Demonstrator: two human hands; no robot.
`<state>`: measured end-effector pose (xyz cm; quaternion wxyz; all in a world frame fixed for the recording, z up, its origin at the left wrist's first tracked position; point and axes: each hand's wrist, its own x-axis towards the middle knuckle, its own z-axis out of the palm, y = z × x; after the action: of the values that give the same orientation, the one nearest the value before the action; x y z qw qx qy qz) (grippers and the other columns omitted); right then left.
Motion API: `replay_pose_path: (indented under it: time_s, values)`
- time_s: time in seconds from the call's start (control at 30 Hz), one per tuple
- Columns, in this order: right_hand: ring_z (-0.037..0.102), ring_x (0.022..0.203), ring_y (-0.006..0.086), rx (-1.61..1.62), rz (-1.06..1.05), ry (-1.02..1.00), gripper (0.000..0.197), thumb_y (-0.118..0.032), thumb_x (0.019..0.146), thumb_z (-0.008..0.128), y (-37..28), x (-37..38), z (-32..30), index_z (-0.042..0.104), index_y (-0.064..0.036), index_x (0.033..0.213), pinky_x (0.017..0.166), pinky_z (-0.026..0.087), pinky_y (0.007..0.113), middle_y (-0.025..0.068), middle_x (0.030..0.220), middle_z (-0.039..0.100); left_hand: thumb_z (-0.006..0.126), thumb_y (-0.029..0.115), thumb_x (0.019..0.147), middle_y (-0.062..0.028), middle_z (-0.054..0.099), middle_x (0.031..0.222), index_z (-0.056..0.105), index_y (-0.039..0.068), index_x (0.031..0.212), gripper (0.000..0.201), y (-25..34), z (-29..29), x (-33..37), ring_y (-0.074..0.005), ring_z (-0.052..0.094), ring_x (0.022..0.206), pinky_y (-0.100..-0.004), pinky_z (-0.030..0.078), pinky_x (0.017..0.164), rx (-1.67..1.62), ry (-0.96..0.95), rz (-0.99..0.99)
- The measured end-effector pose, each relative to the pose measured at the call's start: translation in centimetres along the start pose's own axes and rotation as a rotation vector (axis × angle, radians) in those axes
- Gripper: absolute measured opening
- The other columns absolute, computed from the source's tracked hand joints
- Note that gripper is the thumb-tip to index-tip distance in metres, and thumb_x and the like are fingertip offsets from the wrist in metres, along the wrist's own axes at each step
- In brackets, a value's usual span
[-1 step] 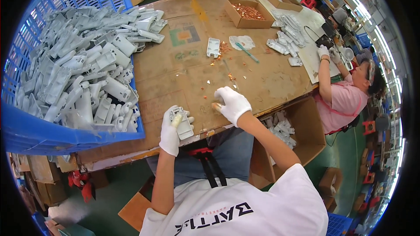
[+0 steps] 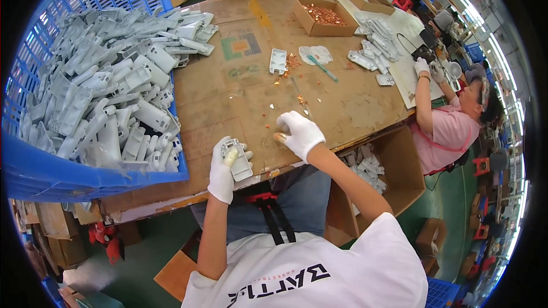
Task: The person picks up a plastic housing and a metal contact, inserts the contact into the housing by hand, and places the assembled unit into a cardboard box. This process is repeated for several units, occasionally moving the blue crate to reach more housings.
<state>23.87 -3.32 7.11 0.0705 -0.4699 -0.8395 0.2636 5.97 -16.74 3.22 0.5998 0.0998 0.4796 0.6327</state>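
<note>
My left hand [image 2: 220, 172], in a white glove, grips a grey plastic housing [image 2: 242, 167] at the table's near edge. Its hollow inner side faces up and the thumb presses on it. To the right, my gloved right hand [image 2: 304, 134] is over the tabletop, its fingers bent together; whatever they may hold is too small or hidden to make out. Small copper-coloured pieces [image 2: 301, 99] lie scattered beyond that hand. Farther off, another grey housing [image 2: 278, 61] rests beside a little heap of copper pieces [image 2: 293, 63].
A blue crate [image 2: 85, 174] heaped with grey housings stands at left. Toward the back are a cardboard box of copper pieces [image 2: 325, 14], a teal pen [image 2: 323, 68] and stacked housings [image 2: 379, 40]. A carton [image 2: 402, 162] sits below the right edge, near a co-worker [image 2: 448, 131].
My right hand has shifted slightly left and away from me. The left hand with the housing has hardly moved.
</note>
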Motion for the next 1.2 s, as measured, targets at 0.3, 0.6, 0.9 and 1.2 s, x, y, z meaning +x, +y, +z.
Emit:
replay_pose_path:
  time_s: [0.3,0.6,0.9,1.2]
  values:
    - [0.065,0.098,0.0316,-0.157,-0.156,-0.157,0.017,-0.017,0.084,0.07,1.0,6.1,1.6,0.068,-0.0103,0.099,0.086,0.052,0.039,0.0118,0.098,0.067,0.047,-0.011,0.083,-0.0142,0.056,0.123,0.032,0.012,0.144,0.067,-1.8,-1.5,0.2,-0.0258,0.064,0.099,-0.0393,0.059,0.08,0.181,-0.061,0.161]
    - [0.064,0.097,0.0345,-0.381,-0.084,-0.072,0.019,-0.025,0.087,0.062,-1.9,5.2,2.9,0.069,-0.0081,0.095,0.086,0.052,0.043,0.0146,0.105,0.063,0.041,-0.02,0.079,-0.0149,0.056,0.123,0.034,0.006,0.141,0.068,-1.7,-1.0,0.1,-0.0275,0.064,0.108,-0.0367,0.055,0.09,0.258,-0.063,0.199]
    - [0.064,0.099,0.0341,-0.197,-0.044,0.079,0.025,-0.032,0.089,0.061,3.3,6.2,-1.1,0.07,-0.0114,0.1,0.088,0.051,0.042,0.0141,0.106,0.066,0.042,-0.019,0.081,-0.0152,0.058,0.121,0.038,0.005,0.138,0.062,-2.3,-1.4,0.1,-0.0263,0.064,0.106,-0.0362,0.054,0.09,0.236,-0.087,0.238]
    - [0.068,0.086,0.0249,-0.079,0.12,0.12,0.021,-0.015,0.079,0.077,8.3,7.5,-3.8,0.069,-0.0045,0.095,0.077,0.053,0.035,0.012,0.092,0.068,0.045,-0.017,0.084,-0.0147,0.059,0.119,0.04,0.004,0.135,0.056,-2.0,-1.2,0.3,-0.0253,0.065,0.103,-0.0352,0.054,0.089,0.304,-0.083,0.237]
